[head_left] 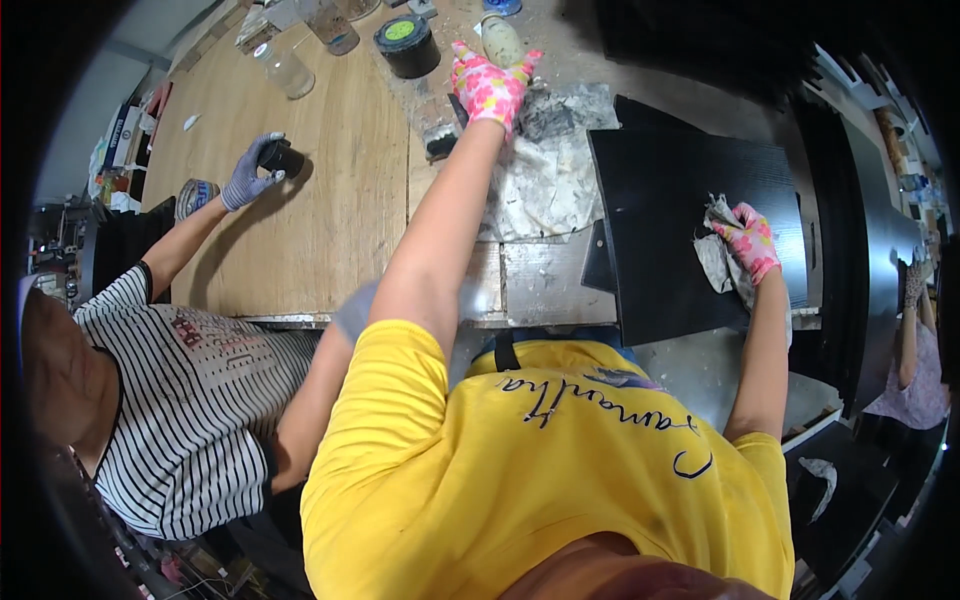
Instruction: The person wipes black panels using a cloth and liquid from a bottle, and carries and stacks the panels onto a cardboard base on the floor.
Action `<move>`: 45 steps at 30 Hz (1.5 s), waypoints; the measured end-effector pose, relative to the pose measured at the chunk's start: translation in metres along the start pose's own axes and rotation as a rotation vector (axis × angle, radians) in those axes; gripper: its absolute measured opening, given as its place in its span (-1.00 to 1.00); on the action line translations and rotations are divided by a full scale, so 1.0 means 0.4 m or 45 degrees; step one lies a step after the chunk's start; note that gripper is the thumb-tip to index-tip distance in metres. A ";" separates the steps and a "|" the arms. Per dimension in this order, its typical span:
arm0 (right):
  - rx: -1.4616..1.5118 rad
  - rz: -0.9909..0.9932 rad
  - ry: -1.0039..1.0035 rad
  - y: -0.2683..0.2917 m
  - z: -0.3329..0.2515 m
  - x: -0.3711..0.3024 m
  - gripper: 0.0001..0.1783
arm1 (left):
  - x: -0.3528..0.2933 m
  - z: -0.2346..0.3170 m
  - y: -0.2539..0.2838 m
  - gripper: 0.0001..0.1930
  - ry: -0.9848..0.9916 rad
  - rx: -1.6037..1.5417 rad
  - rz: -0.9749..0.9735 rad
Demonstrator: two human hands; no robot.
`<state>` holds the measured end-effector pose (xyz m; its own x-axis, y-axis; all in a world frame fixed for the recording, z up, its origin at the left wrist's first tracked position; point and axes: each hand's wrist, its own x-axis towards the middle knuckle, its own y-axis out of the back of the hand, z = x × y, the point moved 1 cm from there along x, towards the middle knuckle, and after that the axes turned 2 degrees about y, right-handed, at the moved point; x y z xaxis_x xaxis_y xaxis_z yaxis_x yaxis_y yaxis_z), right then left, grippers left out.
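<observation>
My left hand (492,90), in a pink floral glove, reaches to the far side of the table with thumb and fingers spread. Just beyond it, between thumb and fingers, is a pale stained bottle (503,40); no closed grip on it shows. My right hand (749,243), gloved alike, is closed on a crumpled grey-white rag (722,262). That rag rests on a flat black panel (680,215), which lies on the right part of the table and juts past its near edge. A stained white cloth (545,185) is spread left of the panel.
At left, a co-worker's gloved hand (247,178) holds a small black container (281,158). A dark tub with a green lid mark (407,45) and a clear jar (285,72) stand far left. Tall black panels (855,240) rise at right, with another person (908,380) beyond.
</observation>
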<state>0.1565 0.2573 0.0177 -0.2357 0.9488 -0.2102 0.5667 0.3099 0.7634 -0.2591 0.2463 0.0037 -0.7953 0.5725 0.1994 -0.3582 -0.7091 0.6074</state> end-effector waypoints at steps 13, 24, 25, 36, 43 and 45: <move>-0.125 -0.178 0.260 0.018 0.039 0.026 -0.62 | 0.053 -0.088 -0.008 -0.14 0.125 -0.782 -0.165; -0.085 -0.551 0.784 0.063 0.054 0.093 -0.73 | -0.567 0.090 0.227 -0.35 0.385 -0.790 -0.490; -0.124 -0.572 0.806 0.070 0.048 0.089 -0.73 | -0.613 0.141 0.233 -0.36 0.424 -0.948 -0.529; -0.233 -0.754 0.946 0.116 -0.002 0.076 -0.53 | -0.903 0.306 0.023 -0.30 0.932 -1.228 -0.565; -0.116 -0.505 1.170 0.060 -0.105 -0.092 -0.24 | -0.929 0.267 -0.068 -0.29 0.954 -1.707 -0.509; 0.201 -0.875 0.699 0.018 -0.117 -0.102 -0.17 | -0.926 0.253 -0.071 -0.27 0.610 -1.833 -0.447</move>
<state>0.1332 0.2179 0.0605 -0.8850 0.4005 -0.2374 0.2539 0.8425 0.4751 0.0950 0.0960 -0.0096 -0.5501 0.8070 -0.2148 -0.4801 -0.5161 -0.7093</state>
